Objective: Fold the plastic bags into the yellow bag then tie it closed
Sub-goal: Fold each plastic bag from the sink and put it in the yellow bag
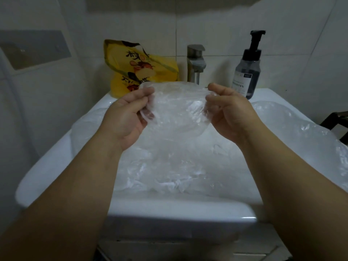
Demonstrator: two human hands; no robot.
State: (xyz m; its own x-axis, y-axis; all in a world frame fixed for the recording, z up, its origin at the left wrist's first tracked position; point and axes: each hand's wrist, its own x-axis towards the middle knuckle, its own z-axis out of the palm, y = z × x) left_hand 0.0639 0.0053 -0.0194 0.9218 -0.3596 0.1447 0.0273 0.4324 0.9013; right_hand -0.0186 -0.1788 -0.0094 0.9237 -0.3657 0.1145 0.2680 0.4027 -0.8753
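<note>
I hold a clear plastic bag (178, 108) stretched between both hands above the white sink (62, 166). My left hand (126, 113) pinches its left edge with thumb and curled fingers. My right hand (227, 113) pinches its right edge the same way. More crumpled clear plastic bags (169, 166) lie in and across the basin below. The yellow bag (139, 68), printed with dark characters and fruit pictures, stands upright on the sink's back left corner, beyond my left hand.
A steel tap (195, 63) rises at the back centre of the sink. A dark pump bottle (248, 70) stands at the back right. Tiled walls close in behind and on both sides. A dark object (337, 125) shows at the right edge.
</note>
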